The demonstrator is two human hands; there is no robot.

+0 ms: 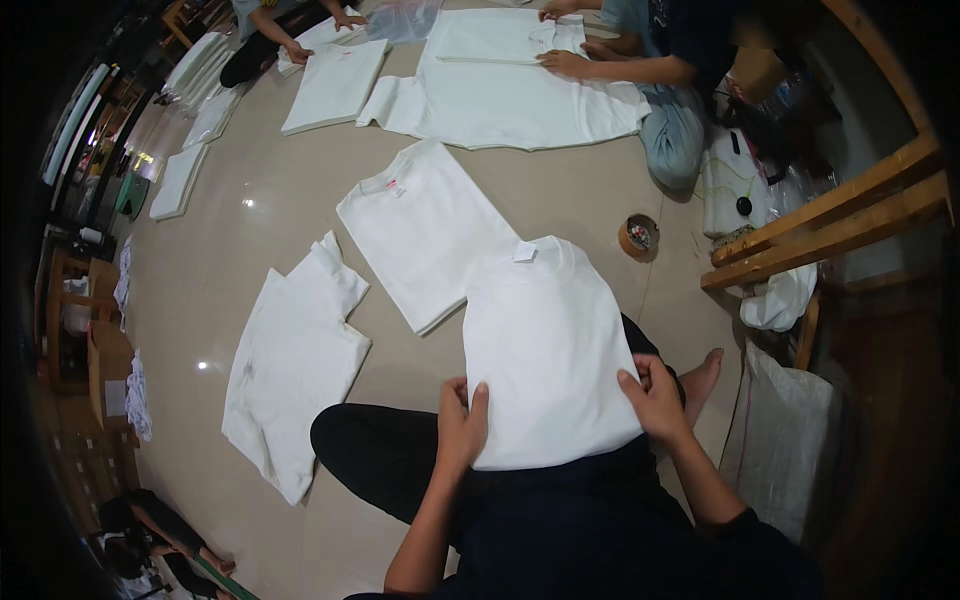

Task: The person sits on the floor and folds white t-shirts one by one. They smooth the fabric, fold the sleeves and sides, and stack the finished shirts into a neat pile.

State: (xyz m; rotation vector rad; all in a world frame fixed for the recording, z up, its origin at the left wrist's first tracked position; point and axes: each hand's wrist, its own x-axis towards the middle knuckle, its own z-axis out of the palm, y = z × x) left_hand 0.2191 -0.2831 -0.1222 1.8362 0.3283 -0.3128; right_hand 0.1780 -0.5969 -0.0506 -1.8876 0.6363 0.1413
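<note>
A folded white T-shirt (551, 345) lies over my lap, its collar and small neck label (525, 252) facing away from me. My left hand (463, 424) grips its left edge with the thumb on top. On the opposite edge, my right hand (651, 394) holds the cloth the same way, fingers hidden beneath. Just beyond, and partly covered by the held shirt, is a neat stack of folded white T-shirts (427, 232) with red print at the neck. Left of my knee, a loosely folded white T-shirt (292, 375) rests on the tiled floor.
Across from me, a co-worker's hands (566, 64) press a folded shirt above a spread white T-shirt (517, 112). Another person's hand (298, 54) touches a shirt stack (334, 86). A round ashtray (639, 237) sits right, near wooden beams (825, 221) and a woven sack (780, 435).
</note>
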